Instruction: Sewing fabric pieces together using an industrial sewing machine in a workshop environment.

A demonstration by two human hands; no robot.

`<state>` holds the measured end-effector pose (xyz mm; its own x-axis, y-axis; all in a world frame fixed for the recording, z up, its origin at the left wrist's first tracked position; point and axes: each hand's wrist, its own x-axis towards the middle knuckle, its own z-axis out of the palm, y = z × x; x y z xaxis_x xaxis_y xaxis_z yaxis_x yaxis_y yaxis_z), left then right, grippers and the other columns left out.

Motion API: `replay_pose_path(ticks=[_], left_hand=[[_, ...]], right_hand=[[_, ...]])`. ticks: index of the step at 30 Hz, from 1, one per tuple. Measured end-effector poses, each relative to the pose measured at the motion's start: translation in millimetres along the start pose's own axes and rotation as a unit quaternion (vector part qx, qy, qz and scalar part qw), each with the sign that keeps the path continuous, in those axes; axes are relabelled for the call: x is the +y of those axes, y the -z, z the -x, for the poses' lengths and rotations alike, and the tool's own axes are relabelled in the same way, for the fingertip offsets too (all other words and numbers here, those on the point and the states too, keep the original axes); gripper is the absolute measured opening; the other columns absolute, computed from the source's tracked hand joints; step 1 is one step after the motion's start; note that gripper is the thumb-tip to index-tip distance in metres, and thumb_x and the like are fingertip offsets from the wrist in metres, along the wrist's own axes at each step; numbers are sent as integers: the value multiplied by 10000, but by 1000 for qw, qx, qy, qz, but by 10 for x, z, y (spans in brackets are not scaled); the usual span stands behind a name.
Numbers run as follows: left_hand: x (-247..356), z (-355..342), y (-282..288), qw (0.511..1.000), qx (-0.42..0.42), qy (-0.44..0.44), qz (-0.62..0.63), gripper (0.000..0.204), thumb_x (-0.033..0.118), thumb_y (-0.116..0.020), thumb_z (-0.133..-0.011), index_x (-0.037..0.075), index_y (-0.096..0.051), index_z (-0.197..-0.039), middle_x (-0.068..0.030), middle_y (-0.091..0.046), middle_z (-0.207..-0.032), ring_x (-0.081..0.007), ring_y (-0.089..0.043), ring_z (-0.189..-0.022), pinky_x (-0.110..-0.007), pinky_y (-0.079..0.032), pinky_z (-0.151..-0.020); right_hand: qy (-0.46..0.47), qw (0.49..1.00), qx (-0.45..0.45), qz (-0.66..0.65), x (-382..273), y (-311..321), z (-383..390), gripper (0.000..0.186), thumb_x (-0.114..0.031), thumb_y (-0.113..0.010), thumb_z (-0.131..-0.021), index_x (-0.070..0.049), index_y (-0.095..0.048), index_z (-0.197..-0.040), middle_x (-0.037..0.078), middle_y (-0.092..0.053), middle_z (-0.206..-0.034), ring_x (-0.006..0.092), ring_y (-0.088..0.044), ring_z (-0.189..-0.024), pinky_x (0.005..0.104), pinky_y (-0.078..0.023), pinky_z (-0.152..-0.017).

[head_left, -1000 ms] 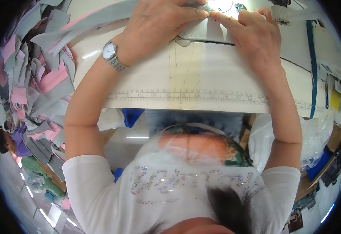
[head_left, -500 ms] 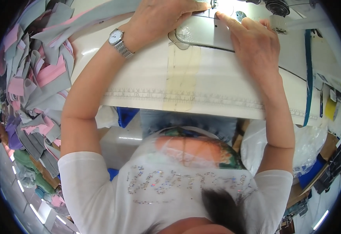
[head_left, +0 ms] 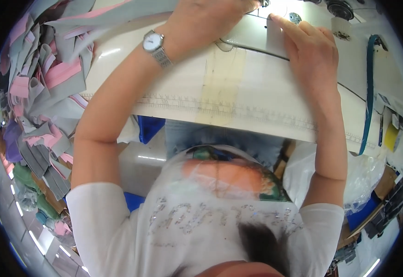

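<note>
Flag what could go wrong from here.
1. Pinch or prick: the left grip and the right grip both have fingertips close to the small metal foot, so a slip could catch one.
2. Snag: the gray-and-pink strip lies beside a loose, tangled pile of strips and might catch.
3. Missed fault: the foot is at the picture's top edge, so trouble there may go unseen.

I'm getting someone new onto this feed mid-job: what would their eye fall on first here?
Probably the heap of grey and pink fabric strips spilling along the left side. Next would come the brightly lit machine plate near the top edge, and the silver wristwatch left of centre. Toward the right, a teal band stands out against the pale tabletop.
</note>
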<state>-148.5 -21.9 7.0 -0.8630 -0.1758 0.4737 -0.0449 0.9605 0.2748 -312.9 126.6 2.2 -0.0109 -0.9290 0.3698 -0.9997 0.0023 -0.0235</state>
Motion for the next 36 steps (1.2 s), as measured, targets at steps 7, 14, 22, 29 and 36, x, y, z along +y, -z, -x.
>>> replay_pose_path(ticks=[7,14,22,29,36], left_hand=[[289,-10,-192,986,24,112,-120,104,45,-579,-792,-26,-653,-773,-146,-631,-1016,-281,-584,-895,-370,-501,-787],[288,-48,-170,987,14,121,-104,109,45,-584,-774,-25,-665,-796,-141,-633,-1044,-283,-576,-968,-374,-486,-869],[-5,126,-88,990,-7,91,-112,230,63,-561,-821,6,-660,-1020,-163,-643,-1111,-297,-614,-988,-372,-491,-896],[-269,5,-552,998,18,55,14,286,182,-564,-859,91,-649,-1117,-106,-654,-1132,-280,-610,-1056,-400,-474,-906],[-667,-442,-397,974,-181,80,113,301,221,-666,-771,161,-705,-1064,-87,-710,-1013,-256,-658,-943,-385,-502,-823]], right_hand=[[-4,999,-23,-27,56,2,80,332,-132,-607,-889,-268,-664,-1186,33,-544,-706,217,-526,-673,341,-463,-744],[-20,999,-29,-25,51,-2,96,285,-141,-576,-916,-250,-683,-1157,40,-618,-750,233,-573,-715,346,-476,-798],[9,996,37,-83,-56,-83,-50,201,-97,-601,-825,-162,-707,-983,108,-659,-798,288,-637,-782,417,-456,-780],[151,982,31,-111,-332,-39,21,310,5,-612,-791,-43,-654,-1095,126,-643,-1042,302,-617,-949,383,-499,-798],[247,957,136,74,-603,-509,-348,454,-3,-568,-795,-46,-570,-1247,125,-635,-1132,285,-623,-981,371,-512,-817]])
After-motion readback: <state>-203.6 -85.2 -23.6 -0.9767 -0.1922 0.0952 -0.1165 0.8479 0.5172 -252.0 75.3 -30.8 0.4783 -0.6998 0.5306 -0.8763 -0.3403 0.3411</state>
